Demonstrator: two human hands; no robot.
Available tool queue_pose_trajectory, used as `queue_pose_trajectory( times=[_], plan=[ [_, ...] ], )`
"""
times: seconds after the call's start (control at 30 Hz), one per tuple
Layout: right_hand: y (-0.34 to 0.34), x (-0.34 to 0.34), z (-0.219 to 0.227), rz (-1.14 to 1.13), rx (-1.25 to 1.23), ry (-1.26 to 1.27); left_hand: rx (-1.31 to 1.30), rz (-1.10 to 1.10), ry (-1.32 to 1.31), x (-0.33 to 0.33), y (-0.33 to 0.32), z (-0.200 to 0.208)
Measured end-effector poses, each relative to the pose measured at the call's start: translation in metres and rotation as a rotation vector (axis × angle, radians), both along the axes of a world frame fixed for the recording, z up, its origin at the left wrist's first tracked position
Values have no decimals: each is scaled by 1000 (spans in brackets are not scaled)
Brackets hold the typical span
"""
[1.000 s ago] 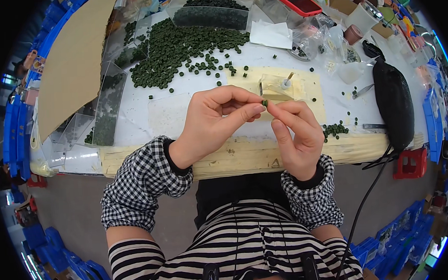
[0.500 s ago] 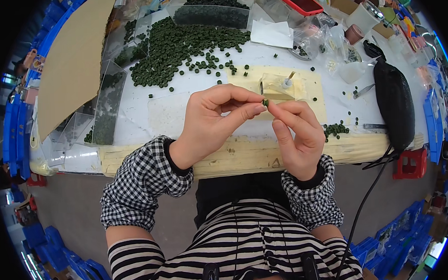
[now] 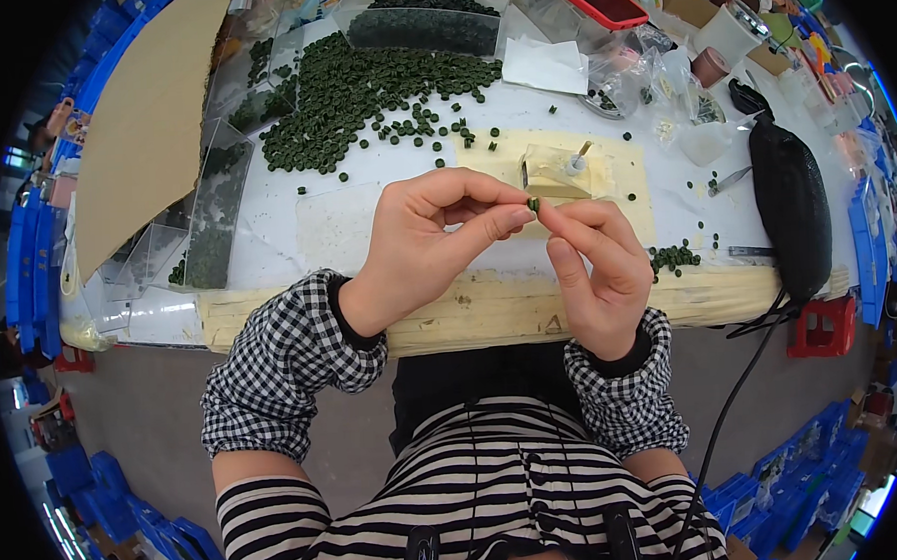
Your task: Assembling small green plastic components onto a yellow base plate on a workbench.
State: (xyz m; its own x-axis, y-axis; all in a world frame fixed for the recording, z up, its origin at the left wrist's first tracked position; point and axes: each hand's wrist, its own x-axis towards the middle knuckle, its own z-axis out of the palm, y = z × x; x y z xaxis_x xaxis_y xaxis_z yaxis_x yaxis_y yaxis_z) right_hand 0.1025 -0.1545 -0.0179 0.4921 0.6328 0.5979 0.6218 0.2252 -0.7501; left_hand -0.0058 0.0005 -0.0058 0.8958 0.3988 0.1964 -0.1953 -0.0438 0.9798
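Observation:
My left hand [image 3: 422,243] pinches a small green spool-shaped piece [image 3: 533,204] between thumb and index fingertip, above the table's near edge. At the piece's right side is the index fingertip of my right hand [image 3: 598,263]; whether it presses on it I cannot tell. The right thumb stands apart from that finger, and no thing shows in this hand. Just beyond the fingers, a yellowish block [image 3: 554,175] with a short upright peg [image 3: 577,160] rests on a yellow-stained patch. A large heap of similar green pieces [image 3: 331,100] spreads over the far left of the table.
Clear plastic trays [image 3: 216,225] and a brown cardboard sheet [image 3: 146,123] stand at the left. A smaller group of green pieces [image 3: 676,257] lies right of my right hand. Further right are a black pouch [image 3: 792,205], a white paper [image 3: 544,68] and a red-edged phone [image 3: 597,1].
Both hands hold nearly the same pose. The green piece seems slightly turned between the left fingertips, showing more of its lighter stripe.

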Motion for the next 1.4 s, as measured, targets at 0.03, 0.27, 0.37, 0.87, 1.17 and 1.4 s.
queue_pose_trajectory(
  times=[0.03, 0.27, 0.37, 0.87, 1.17, 1.4],
  plan=[
    [0, 0, 0, 1, -2, 0, 1, 0, 1, 0, 0, 0],
    [1, 1, -1, -8, -3, -22, -8, 4, -5, 1, 1, -2],
    [3, -1, -1, -39, -14, -38, 207, 37, 59, 4, 15, 6],
    [4, -2, -2, -38, -7, -17, 1240, -28, -9, 13, 63, -3],
    [3, -3, -2, -34, -31, -21, 1406, 221, 55, 28, 98, -23],
    [5, -3, -3, -39, -28, -30, 1416, 42, -20, 39, 74, -26]
  ],
)
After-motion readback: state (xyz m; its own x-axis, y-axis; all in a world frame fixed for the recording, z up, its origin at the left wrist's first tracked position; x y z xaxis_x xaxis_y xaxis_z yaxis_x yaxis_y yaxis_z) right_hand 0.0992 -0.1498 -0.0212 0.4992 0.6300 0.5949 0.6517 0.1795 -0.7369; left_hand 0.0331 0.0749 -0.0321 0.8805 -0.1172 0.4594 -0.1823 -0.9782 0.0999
